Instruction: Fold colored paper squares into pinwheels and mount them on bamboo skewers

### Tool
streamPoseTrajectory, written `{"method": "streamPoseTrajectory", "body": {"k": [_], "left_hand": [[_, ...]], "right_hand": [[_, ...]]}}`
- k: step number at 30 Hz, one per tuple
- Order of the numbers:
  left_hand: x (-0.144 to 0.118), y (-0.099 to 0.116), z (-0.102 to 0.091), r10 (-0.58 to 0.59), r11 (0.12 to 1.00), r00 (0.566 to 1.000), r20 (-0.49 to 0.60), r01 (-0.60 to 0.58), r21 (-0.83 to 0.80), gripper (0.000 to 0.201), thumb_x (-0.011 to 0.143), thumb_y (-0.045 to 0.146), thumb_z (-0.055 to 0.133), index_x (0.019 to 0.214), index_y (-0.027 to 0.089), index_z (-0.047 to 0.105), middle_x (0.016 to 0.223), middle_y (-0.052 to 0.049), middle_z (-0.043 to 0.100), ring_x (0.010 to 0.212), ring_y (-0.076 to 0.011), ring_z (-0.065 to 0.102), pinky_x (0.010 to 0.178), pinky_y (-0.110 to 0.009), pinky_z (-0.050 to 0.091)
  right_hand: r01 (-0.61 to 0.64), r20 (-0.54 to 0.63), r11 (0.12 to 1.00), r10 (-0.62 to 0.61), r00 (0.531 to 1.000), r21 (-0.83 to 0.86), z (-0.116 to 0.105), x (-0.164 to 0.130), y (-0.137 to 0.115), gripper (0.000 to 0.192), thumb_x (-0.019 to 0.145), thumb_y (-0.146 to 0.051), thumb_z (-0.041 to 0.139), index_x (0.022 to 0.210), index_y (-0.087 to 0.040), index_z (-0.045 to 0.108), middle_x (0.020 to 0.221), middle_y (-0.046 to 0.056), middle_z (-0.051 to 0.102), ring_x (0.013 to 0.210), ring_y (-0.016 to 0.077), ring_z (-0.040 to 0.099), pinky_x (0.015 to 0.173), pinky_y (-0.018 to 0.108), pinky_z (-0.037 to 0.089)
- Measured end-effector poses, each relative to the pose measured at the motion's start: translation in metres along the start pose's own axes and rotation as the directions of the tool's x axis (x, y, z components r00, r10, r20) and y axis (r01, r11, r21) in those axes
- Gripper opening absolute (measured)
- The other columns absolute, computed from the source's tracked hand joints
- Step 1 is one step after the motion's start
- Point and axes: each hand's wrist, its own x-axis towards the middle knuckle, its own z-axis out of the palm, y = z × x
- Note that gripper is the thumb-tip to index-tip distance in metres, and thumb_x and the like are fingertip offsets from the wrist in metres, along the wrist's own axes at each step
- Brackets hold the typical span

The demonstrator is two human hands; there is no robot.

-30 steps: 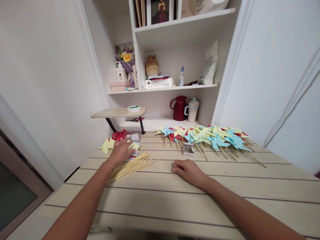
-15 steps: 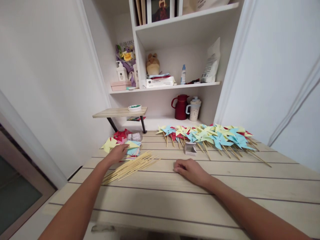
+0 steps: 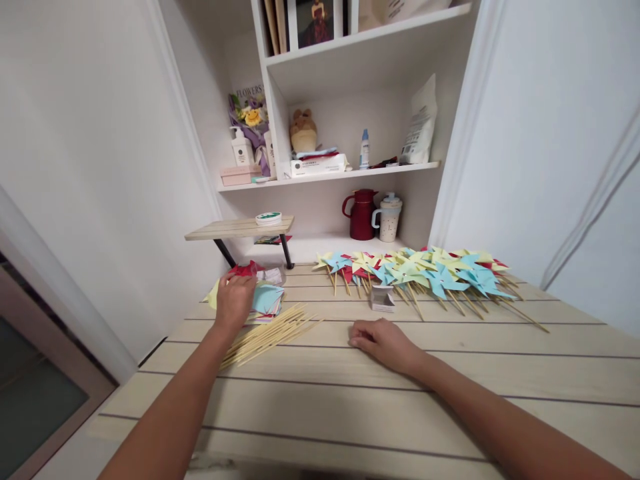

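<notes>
My left hand [image 3: 235, 300] reaches over the paper pieces at the left, its back towards me and its fingertips hidden. Beneath and beside it lie a pale yellow paper piece [image 3: 213, 295] and red paper pieces [image 3: 246, 269]. A stack of coloured paper sheets [image 3: 268, 299], light blue on top, sits just right of this hand. Nearer to me is a loose bundle of thin wooden sticks [image 3: 273, 337]. My right hand [image 3: 383, 341] rests on the table with curled fingers and nothing visible in them. Beyond it stands a small open box [image 3: 383, 299].
Many paper pinwheels [image 3: 407, 272] on sticks cover the back right of the table. A clear container [image 3: 271, 275] stands behind the paper stack, near a small raised shelf [image 3: 240, 228]. A red jug [image 3: 363, 215] and a pale cup [image 3: 389, 218] stand in the shelving behind.
My left hand has shifted slightly left and away from me, off the paper stack. The yellow sheet it touched there no longer shows on top; light blue does. My right hand stays put.
</notes>
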Motion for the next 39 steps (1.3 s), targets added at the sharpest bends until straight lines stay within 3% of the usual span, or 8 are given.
{"method": "streamPoseTrajectory", "body": {"k": [3,6,9,15,18,24,30,39], "left_hand": [[0.002,0.01,0.003,0.099,0.991,0.993,-0.064,-0.093,0.094,0.037,0.096,0.015,0.033,0.107,0.019,0.069,0.128,-0.013,0.064,0.125,-0.0288,0.05,0.114,-0.048,0.02],[0.004,0.017,0.011,0.151,0.985,0.989,0.004,-0.151,0.083,0.029,0.091,0.013,0.043,0.096,0.018,0.071,0.131,-0.014,0.062,0.124,-0.0308,0.051,0.11,-0.046,0.028],[0.004,0.018,0.019,0.159,0.984,0.984,0.084,-0.165,0.068,0.021,0.087,0.015,0.051,0.084,0.017,0.072,0.119,-0.017,0.068,0.117,-0.0328,0.056,0.105,-0.045,0.033],[0.0,0.007,0.027,0.032,0.999,0.982,0.186,-0.037,0.027,0.028,0.091,0.033,0.048,0.091,0.017,0.07,0.095,-0.015,0.073,0.096,-0.0295,0.065,0.084,-0.038,0.043],[0.001,0.0,0.032,-0.01,1.0,0.975,0.222,0.016,-0.023,0.027,0.089,0.031,0.049,0.103,0.019,0.068,0.102,-0.011,0.074,0.095,-0.0259,0.066,0.079,-0.033,0.044],[0.004,-0.011,0.034,0.071,0.987,0.948,0.311,-0.021,-0.162,0.034,0.081,0.029,0.058,0.111,0.02,0.069,0.122,-0.009,0.069,0.111,-0.0248,0.063,0.093,-0.03,0.045],[0.004,-0.02,0.029,0.131,0.967,0.922,0.365,-0.038,-0.251,0.052,0.068,0.026,0.069,0.12,0.02,0.065,0.136,-0.01,0.061,0.126,-0.0278,0.054,0.107,-0.036,0.037],[0.007,-0.024,0.024,0.091,0.938,0.924,0.372,0.046,-0.343,0.038,0.077,0.032,0.053,0.109,0.018,0.069,0.117,-0.008,0.071,0.104,-0.0242,0.065,0.088,-0.03,0.049]], "right_hand": [[0.003,-0.001,1.0,-0.003,1.0,-0.003,-0.001,0.0,0.0,0.017,0.087,-0.03,0.056,0.08,-0.022,0.068,0.074,0.001,0.071,0.068,0.0166,0.06,0.063,0.026,0.036],[0.0,0.005,1.0,0.0,1.0,-0.018,-0.002,0.0,-0.002,0.016,0.086,-0.031,0.057,0.08,-0.022,0.068,0.072,0.001,0.07,0.066,0.0164,0.058,0.062,0.026,0.035],[-0.004,0.004,1.0,0.004,1.0,-0.023,-0.003,0.0,-0.004,0.016,0.086,-0.032,0.057,0.08,-0.022,0.068,0.071,0.001,0.069,0.065,0.016,0.057,0.063,0.026,0.035],[-0.013,0.012,1.0,0.013,1.0,-0.011,-0.004,0.0,-0.004,0.015,0.085,-0.031,0.058,0.079,-0.023,0.068,0.068,0.0,0.067,0.063,0.0158,0.056,0.062,0.025,0.035],[-0.013,0.014,1.0,0.013,1.0,-0.009,-0.004,0.0,-0.003,0.014,0.085,-0.031,0.058,0.079,-0.022,0.068,0.069,0.001,0.067,0.063,0.0163,0.056,0.063,0.026,0.036],[-0.011,0.022,1.0,0.011,1.0,-0.007,-0.005,0.0,-0.004,0.015,0.086,-0.031,0.057,0.079,-0.023,0.068,0.069,0.001,0.069,0.064,0.0168,0.057,0.063,0.026,0.036],[-0.005,0.016,1.0,0.005,1.0,-0.012,-0.005,-0.001,-0.005,0.014,0.086,-0.028,0.056,0.079,-0.023,0.067,0.072,0.001,0.069,0.065,0.0167,0.058,0.064,0.026,0.037],[-0.001,0.021,1.0,0.001,1.0,-0.02,-0.005,-0.001,-0.005,0.016,0.086,-0.03,0.056,0.079,-0.022,0.067,0.069,0.001,0.068,0.064,0.0162,0.056,0.063,0.026,0.036]]}}
